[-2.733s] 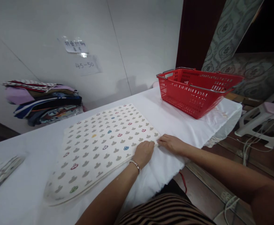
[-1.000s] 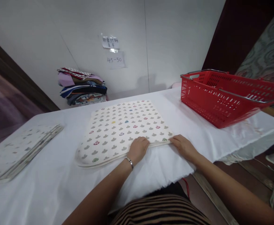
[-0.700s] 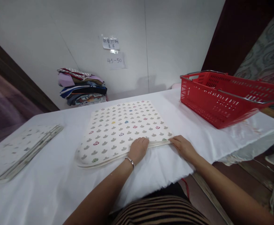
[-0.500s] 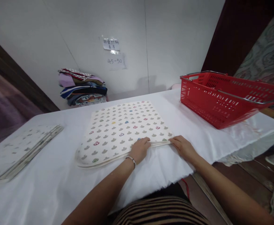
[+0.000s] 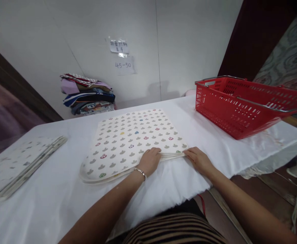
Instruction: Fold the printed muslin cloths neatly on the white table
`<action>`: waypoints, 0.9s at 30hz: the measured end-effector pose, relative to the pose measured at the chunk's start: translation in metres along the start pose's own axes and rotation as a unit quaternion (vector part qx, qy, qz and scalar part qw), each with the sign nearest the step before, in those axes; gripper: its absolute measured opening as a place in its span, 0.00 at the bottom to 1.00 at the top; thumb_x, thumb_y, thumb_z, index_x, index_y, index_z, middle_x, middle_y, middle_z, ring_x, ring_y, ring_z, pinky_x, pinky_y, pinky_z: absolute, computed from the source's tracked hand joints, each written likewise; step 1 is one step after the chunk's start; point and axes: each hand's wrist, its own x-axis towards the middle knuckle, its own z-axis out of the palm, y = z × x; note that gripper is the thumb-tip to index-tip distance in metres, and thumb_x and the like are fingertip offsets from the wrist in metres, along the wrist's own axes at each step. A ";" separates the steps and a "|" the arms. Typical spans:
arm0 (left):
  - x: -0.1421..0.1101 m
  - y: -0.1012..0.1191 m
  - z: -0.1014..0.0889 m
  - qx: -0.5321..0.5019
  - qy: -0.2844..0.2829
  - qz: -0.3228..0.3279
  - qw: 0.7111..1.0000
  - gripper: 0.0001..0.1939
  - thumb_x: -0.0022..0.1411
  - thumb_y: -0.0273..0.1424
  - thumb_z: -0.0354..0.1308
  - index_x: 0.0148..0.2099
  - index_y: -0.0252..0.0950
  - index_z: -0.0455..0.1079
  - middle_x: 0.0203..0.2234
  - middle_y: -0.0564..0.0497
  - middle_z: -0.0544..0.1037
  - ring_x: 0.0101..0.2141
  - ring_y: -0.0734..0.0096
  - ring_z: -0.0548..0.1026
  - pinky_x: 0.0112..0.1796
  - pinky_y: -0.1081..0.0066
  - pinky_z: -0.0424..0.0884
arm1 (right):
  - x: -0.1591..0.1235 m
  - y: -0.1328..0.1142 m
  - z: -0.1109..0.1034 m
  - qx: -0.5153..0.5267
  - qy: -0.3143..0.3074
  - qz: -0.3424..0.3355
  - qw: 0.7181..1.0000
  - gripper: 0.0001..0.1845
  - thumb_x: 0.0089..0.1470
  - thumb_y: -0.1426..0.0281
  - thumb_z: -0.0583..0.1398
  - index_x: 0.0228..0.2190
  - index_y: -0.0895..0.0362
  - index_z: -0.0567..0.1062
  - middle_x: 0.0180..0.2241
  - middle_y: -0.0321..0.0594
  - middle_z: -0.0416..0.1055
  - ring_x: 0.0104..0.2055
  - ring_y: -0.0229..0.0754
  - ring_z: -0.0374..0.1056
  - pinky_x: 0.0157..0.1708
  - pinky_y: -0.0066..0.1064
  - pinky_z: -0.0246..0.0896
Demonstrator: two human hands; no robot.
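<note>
A folded white cloth (image 5: 135, 142) with grey and coloured mushroom-like prints lies flat in front of me, its layers showing along the near edge. My left hand (image 5: 150, 161), with a silver bracelet at the wrist, grips that near edge around its middle, fingers on top. At the near right corner, my right hand (image 5: 198, 159) pinches the layered edge. Both thumbs are mostly hidden. To the left lies another folded printed cloth (image 5: 23, 162), apart from both hands.
A white-covered table (image 5: 69, 203) carries everything. On its right stands a red plastic basket (image 5: 219, 108) with metal handles. A pile of folded fabrics (image 5: 88, 95) sits by the wall at the back left. Handwritten paper signs (image 5: 123, 65) are stuck to the wall.
My left hand has slid slightly left along the cloth's near edge. The right hand stays at the corner, and the cloth's left end has shifted slightly left in view.
</note>
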 end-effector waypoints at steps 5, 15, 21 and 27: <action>-0.012 0.009 -0.006 0.028 0.030 0.079 0.996 0.12 0.60 0.20 0.44 0.35 0.33 0.67 0.41 0.47 0.70 0.44 0.65 0.64 0.45 0.64 0.61 | 0.000 0.000 0.000 0.005 0.002 0.006 1.000 0.15 0.59 0.72 0.50 0.45 0.52 0.70 0.40 0.43 0.70 0.41 0.45 0.64 0.39 0.37 0.62; -0.015 0.007 0.000 0.022 0.020 0.096 0.995 0.10 0.61 0.22 0.44 0.36 0.34 0.66 0.34 0.49 0.71 0.35 0.68 0.66 0.39 0.65 0.61 | 0.000 0.000 0.001 -0.003 0.003 0.005 1.000 0.14 0.59 0.72 0.49 0.44 0.53 0.71 0.39 0.43 0.70 0.41 0.45 0.63 0.38 0.38 0.63; -0.013 0.005 0.008 0.012 0.007 0.072 0.997 0.08 0.59 0.20 0.46 0.33 0.34 0.65 0.30 0.49 0.70 0.33 0.67 0.67 0.37 0.65 0.61 | 0.000 0.001 0.002 -0.004 0.001 0.004 1.000 0.15 0.59 0.71 0.49 0.44 0.53 0.70 0.39 0.43 0.70 0.41 0.45 0.63 0.39 0.38 0.63; -0.007 0.003 0.007 0.006 -0.008 0.053 0.999 0.10 0.57 0.18 0.46 0.36 0.36 0.64 0.31 0.50 0.70 0.33 0.68 0.66 0.35 0.67 0.62 | 0.001 -0.002 -0.002 -0.005 -0.006 0.013 1.000 0.14 0.58 0.73 0.50 0.43 0.53 0.71 0.39 0.43 0.70 0.41 0.45 0.64 0.39 0.36 0.62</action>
